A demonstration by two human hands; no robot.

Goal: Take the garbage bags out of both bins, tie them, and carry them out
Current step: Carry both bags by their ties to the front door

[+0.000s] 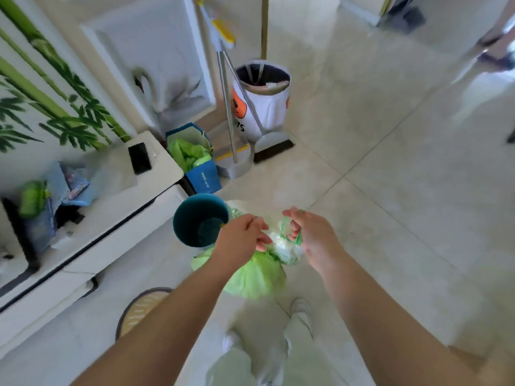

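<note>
Your left grip (242,239) is closed on the top edge of the green garbage bag (256,277), pinching the plastic between thumb and curled fingers. Your right grip (312,235) is closed on the same bag, its fingers hooked through a thin green loop (292,232) at the bag's mouth. The two grips sit close together, with the bag's opening between them and white crumpled paper (284,246) showing inside it.

The bag hangs below your hands, out of the bin and over the tiled floor (390,162), just in front of your white shoes (301,310). It is blurred, so you cannot tell whether its bottom touches the floor.

Just to the left of your left grip stands the teal bin (199,218), upright, its inside bare. Well beyond it, near the wall, stands the white bin with orange prints (264,107), with a dark liner in it. A broom (273,146) and a long-handled dustpan (234,162) lean against and beside that bin. A blue paper bag (203,179) stuffed with green plastic stands between the dustpan and the white desk (117,227) on your left. On the desk lie a black phone (139,157) and some blue cloth (73,185). A round mat (139,305) lies on the floor under your left forearm.
</note>
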